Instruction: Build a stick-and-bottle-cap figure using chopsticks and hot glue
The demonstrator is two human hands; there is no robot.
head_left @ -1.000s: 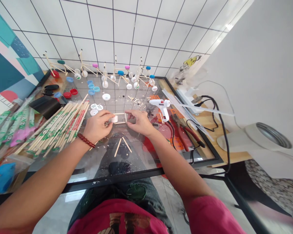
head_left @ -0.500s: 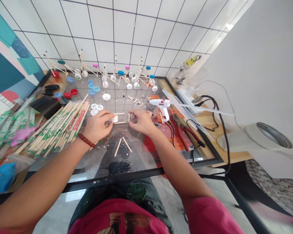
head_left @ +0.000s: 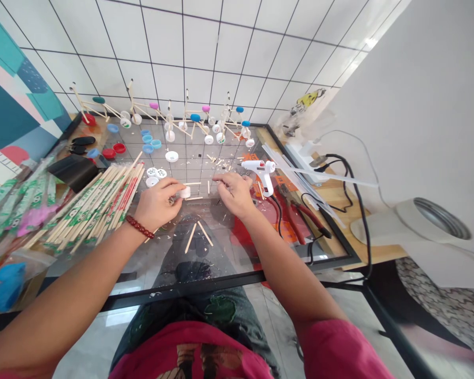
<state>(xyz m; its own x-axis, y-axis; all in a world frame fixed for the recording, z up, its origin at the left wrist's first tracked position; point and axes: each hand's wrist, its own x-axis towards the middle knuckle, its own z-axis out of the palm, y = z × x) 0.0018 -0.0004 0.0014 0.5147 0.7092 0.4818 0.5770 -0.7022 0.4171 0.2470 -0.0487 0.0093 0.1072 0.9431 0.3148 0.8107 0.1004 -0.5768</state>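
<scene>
My left hand [head_left: 161,202] pinches white bottle caps [head_left: 185,192] between thumb and fingers, low over the glass tabletop. Two short pieces of wooden stick extend to the right from the caps, the nearer stick [head_left: 194,198] lying lower. A short upright-lying stick piece [head_left: 208,187] rests on the glass between my hands. Just right of it is my right hand [head_left: 234,193], thumb and index finger apart, with nothing seen in it. Closer to me, two cut sticks [head_left: 197,237] form an inverted V on the glass.
Small stick-and-cap tricycle models [head_left: 195,118] line the back. A white glue gun [head_left: 259,171] and red-handled pliers [head_left: 294,218] lie at right. Wrapped chopsticks [head_left: 98,205] are heaped at left, near loose blue caps [head_left: 147,139] and white caps [head_left: 152,181]. Wood scraps litter the glass.
My right hand has moved slightly right, away from the short stick piece, which now lies uncovered on the glass. My left hand stays in place with the caps.
</scene>
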